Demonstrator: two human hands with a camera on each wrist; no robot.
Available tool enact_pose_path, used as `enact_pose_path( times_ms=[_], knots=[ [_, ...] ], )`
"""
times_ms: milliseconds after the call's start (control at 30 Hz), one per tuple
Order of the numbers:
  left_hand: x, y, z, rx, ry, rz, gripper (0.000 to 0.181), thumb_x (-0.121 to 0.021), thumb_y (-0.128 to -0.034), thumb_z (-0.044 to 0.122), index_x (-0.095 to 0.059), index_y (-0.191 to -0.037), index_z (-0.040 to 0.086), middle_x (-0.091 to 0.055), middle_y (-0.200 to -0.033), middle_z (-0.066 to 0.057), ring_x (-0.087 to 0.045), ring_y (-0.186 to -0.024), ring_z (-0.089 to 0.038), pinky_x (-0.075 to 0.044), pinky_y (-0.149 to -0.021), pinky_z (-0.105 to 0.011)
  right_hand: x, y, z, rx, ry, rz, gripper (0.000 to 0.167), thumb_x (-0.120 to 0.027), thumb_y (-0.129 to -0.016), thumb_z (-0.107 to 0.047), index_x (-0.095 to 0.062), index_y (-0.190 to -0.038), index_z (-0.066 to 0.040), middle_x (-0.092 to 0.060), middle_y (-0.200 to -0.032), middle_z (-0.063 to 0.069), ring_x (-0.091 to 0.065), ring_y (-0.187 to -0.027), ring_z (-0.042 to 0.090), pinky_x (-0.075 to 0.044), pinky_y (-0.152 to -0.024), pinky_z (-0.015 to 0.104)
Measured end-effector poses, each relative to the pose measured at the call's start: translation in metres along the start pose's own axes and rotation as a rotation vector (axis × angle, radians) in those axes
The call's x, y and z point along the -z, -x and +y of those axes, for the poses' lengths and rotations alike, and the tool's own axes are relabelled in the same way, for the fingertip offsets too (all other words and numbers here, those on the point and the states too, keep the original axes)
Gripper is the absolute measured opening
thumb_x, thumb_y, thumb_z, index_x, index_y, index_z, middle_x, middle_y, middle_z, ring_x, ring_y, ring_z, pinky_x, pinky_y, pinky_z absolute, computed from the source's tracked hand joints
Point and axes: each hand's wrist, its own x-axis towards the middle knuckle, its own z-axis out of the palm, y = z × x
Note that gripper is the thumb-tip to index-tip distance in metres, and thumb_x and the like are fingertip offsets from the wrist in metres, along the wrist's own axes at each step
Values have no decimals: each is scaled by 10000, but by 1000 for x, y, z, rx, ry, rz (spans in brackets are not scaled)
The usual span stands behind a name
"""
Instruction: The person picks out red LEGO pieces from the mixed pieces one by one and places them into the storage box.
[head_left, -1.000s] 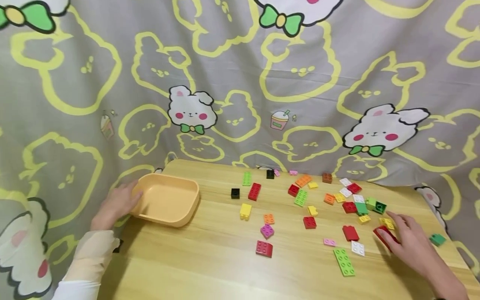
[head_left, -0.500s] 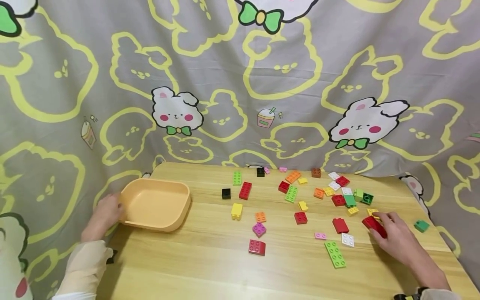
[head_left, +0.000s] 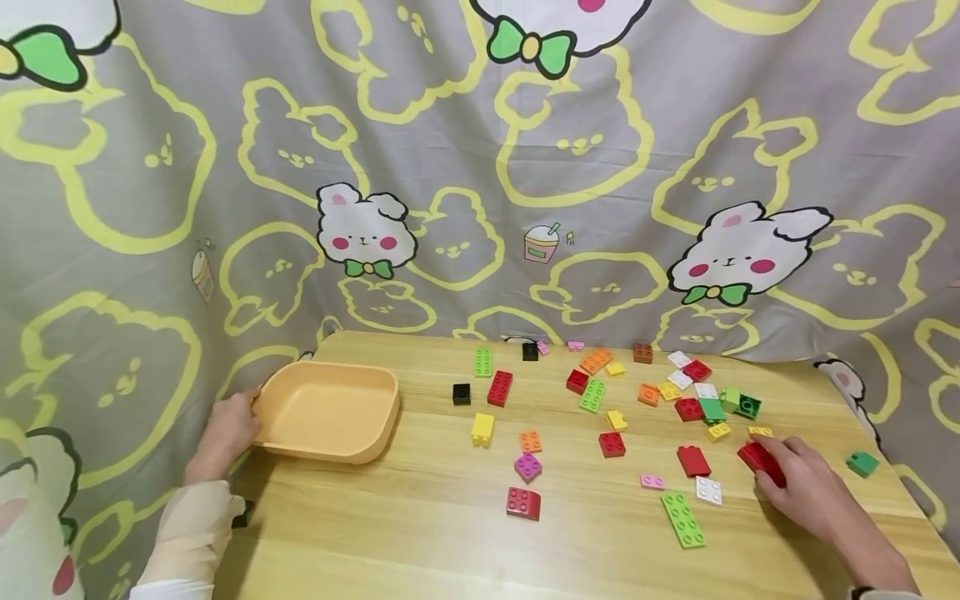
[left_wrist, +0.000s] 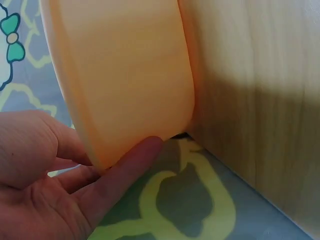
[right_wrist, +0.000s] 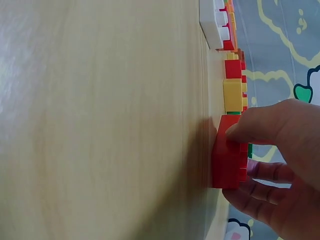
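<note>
1. Red brick [right_wrist: 226, 167]: right side of the bench [head_left: 390, 533], between thumb and fingers of the right hand [head_left: 808, 483], which pinch it; long axis runs far-left to near-right.
2. Left hand [head_left: 228, 427], well apart from it, grips the left rim of the tray [head_left: 330, 412].
3. Counts: one tray, two black bricks [head_left: 461, 394], three orange bricks [head_left: 597, 361], one brown brick [head_left: 642, 353].

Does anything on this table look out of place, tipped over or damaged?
The dark green brick beside the lime green brick seems tipped on its side, hollow underside showing. The peach tray sits right at the left edge of the table. I see no clear damage.
</note>
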Motion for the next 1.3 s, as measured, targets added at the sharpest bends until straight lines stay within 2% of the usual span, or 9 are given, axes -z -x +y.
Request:
enact_pose_path(
  times_ms=[200, 467, 567, 700, 800, 900, 1000, 1133, 1300],
  knots=[
    [-3, -5, 16, -1, 20, 13, 513, -505, -761, -51, -550, -1248, -203, -615, -1137, -428, -608, -961, -609, -528, -774, -664, 0, 3, -1, -9, 1, 7, 501, -770, -764, -64, -624, -1227, 58, -585, -973, 293, -581, -757, 344, -553, -583, 508],
    [-10, -13, 39, 42, 60, -32, 483, -498, -793, -42, -578, -1263, -114, -633, -1089, -393, -579, -785, -443, -518, -626, -549, 1, 3, -10, -14, -20, 47, 516, -764, -765, -74, -617, -1242, 54, -579, -1008, 316, -583, -776, 363, -573, -588, 544],
    [-13, -17, 48, 32, 67, -25, 522, -489, -792, -43, -561, -1299, -143, -621, -1162, -396, -596, -822, -463, -529, -659, -578, 3, 3, -14, -1, -32, 89, 524, -762, -753, -70, -618, -1246, 32, -582, -1009, 299, -588, -775, 357, -573, -575, 532],
    [-19, -23, 61, -22, 43, 14, 473, -487, -780, -62, -587, -1228, -176, -644, -1112, -388, -630, -901, -517, -535, -736, -623, 7, 0, -21, -5, -55, 102, 546, -767, -774, -78, -604, -1291, -11, -579, -1039, 293, -601, -805, 386, -575, -604, 591],
    [-24, -28, 73, -44, 38, 19, 461, -485, -793, -76, -577, -1227, -202, -640, -1114, -406, -624, -979, -546, -540, -823, -632, 11, -4, -28, -4, -62, 95, 551, -771, -795, -88, -598, -1314, -30, -570, -1058, 288, -601, -833, 402, -567, -649, 643],
    [-29, -33, 84, -35, 52, -3, 481, -473, -817, -81, -540, -1274, -213, -613, -1178, -424, -621, -1019, -543, -538, -878, -628, 13, -9, -36, 34, -64, 123, 531, -776, -785, -89, -624, -1292, -39, -580, -1038, 249, -600, -816, 357, -577, -645, 601],
    [-33, -36, 93, -24, 99, -14, 481, -458, -827, -95, -531, -1287, -214, -604, -1201, -425, -636, -1019, -518, -568, -863, -597, 14, -15, -44, 66, -69, 148, 497, -784, -779, -98, -649, -1254, -43, -588, -1017, 207, -580, -784, 294, -576, -600, 492],
    [-40, -37, 100, -14, 162, -17, 490, -441, -834, -108, -511, -1307, -216, -595, -1201, -434, -667, -975, -479, -636, -726, -476, 20, -25, -56, 84, -59, 153, 480, -803, -785, -116, -665, -1242, -63, -592, -999, 172, -535, -737, 223, -499, -546, 326],
    [-46, -39, 110, 37, 223, -36, 488, -402, -894, -99, -466, -1369, -195, -577, -1227, -444, -685, -908, -452, -626, -571, -366, 29, -34, -70, 100, -48, 149, 488, -827, -784, -144, -678, -1244, -72, -593, -989, 148, -532, -733, 201, -525, -558, 308]
  ],
)
